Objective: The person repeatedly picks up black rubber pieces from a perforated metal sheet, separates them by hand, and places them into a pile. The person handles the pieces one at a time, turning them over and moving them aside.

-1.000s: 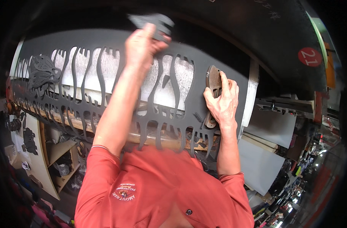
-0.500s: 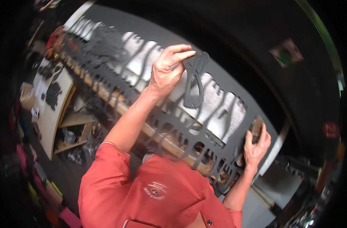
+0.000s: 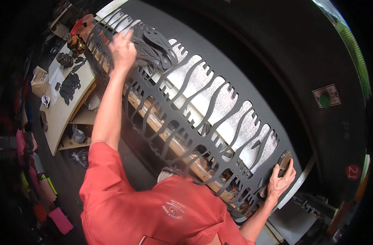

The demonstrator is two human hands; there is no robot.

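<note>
My left hand (image 3: 123,51) reaches to the far left, beside a pile of dark grey sole-shaped pieces (image 3: 156,47). Its fingers are blurred by motion, so whether they hold a piece cannot be made out. My right hand (image 3: 279,181) is closed around a small brown, rusty-looking cutting die (image 3: 284,162) at the right end of the sheet. Under both hands lies a dark grey sheet (image 3: 213,106) with rows of sole-shaped holes. A pale, speckled surface (image 3: 190,72) shows through the openings.
A wooden bar (image 3: 170,136) runs along the near side beneath the cut sheet's strips. To the left, a light table (image 3: 66,110) carries dark pieces and a cardboard box (image 3: 40,81). At the right, a dark machine body bears a green button (image 3: 324,100).
My left hand has moved left with the dark sole-shaped piece, from mid-sheet to the pile; that piece no longer shows apart. My right hand still grips the die at the right end.
</note>
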